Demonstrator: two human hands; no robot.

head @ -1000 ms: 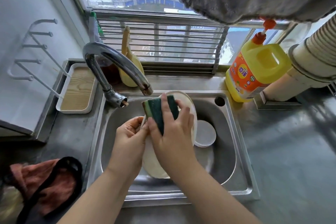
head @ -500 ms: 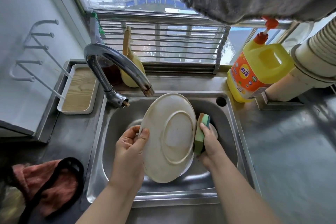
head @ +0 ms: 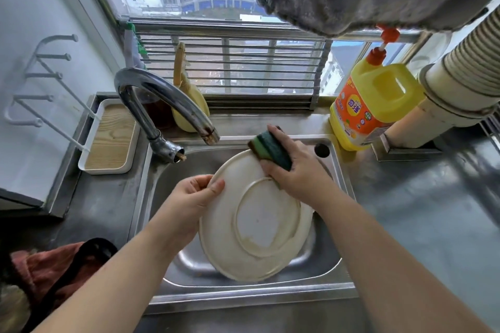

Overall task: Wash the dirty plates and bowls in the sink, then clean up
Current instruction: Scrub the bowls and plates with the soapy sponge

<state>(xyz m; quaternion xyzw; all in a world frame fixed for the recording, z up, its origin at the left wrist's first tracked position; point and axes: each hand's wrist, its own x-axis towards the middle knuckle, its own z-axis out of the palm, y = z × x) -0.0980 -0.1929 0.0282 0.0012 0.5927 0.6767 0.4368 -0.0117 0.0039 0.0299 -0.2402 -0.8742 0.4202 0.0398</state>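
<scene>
Plate [head: 254, 222]: cream, underside up, tilted over the sink [head: 251, 303]. Left hand [head: 189, 197], grip pinching its left rim. Right hand [head: 297, 170], grip curled around green sponge [head: 270, 147] pressed on its upper edge.

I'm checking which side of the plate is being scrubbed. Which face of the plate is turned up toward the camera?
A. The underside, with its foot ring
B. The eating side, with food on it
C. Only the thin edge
A: the plate shows its raised foot ring, and the right hand presses the sponge at its far rim.
</scene>
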